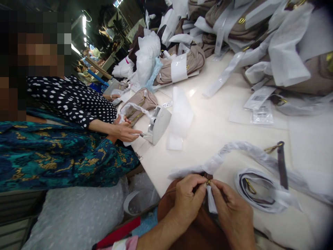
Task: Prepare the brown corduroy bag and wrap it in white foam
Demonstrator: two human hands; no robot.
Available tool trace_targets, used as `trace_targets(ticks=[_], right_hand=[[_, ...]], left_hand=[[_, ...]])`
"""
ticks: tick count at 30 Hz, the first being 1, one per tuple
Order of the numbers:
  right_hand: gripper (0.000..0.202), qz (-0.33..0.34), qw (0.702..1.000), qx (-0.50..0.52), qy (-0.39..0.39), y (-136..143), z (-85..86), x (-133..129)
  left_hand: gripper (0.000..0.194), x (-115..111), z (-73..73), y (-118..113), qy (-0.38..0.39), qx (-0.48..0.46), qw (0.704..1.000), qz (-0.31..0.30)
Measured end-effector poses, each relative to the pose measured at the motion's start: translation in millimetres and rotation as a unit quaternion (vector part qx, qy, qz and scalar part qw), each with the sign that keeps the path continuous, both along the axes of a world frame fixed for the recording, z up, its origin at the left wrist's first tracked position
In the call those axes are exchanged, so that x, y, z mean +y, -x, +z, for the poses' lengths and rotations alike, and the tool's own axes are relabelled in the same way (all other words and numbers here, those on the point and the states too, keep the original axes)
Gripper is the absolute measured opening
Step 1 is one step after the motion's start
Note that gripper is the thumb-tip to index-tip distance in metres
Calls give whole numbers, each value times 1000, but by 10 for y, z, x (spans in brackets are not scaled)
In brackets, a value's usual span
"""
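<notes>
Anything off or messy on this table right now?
Nothing looks damaged or spilled. Both hands, left hand and right hand, pinch a small gold fitting on the brown bag. Loose tags and a paper strip lie scattered on the table, and wrapped bags are heaped untidily at the far end.

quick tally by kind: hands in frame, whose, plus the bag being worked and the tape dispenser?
Wearer's hands: 2, left hand and right hand, both pinching a small gold fitting on the brown bag
Co-worker's hands: 2, one plain, the other mostly hidden behind it
Brown bag: 1
White tape dispenser: 1
Total: 6
</notes>
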State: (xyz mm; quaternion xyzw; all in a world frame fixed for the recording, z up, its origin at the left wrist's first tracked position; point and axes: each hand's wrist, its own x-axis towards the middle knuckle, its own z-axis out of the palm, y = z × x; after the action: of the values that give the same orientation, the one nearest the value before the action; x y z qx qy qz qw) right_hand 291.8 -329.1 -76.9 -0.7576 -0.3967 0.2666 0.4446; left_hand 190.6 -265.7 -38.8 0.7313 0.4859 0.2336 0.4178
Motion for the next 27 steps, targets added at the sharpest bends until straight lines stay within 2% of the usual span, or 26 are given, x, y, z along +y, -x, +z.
trace_targets(ticks=[3,6,9,11,15,20,24,27], right_hand=[[29,16,1000,22,1,-8,-32,3],[31,26,999,46,6,-12,-48,17],[33,27,997,75,19,-14,-30,32],[33,18,995,92,39,-16,-6,38],[32,2,992,115,51,-27,3,25],[30,2,997,69,26,-22,-36,8],[30,42,998,-43,-3,-40,74,-45],[33,74,980,-182,-12,-195,241,-193]], left_hand=[[10,33,7,21,-47,58,995,-69],[12,62,12,-5,-78,143,980,-112],[16,82,0,-54,-101,216,963,-122],[16,83,-11,-60,-99,224,964,-108],[15,47,-15,25,-59,156,985,-39],[13,47,3,63,-49,20,999,-12],[12,159,19,-100,44,-84,996,2],[10,260,32,-245,106,-167,980,22]])
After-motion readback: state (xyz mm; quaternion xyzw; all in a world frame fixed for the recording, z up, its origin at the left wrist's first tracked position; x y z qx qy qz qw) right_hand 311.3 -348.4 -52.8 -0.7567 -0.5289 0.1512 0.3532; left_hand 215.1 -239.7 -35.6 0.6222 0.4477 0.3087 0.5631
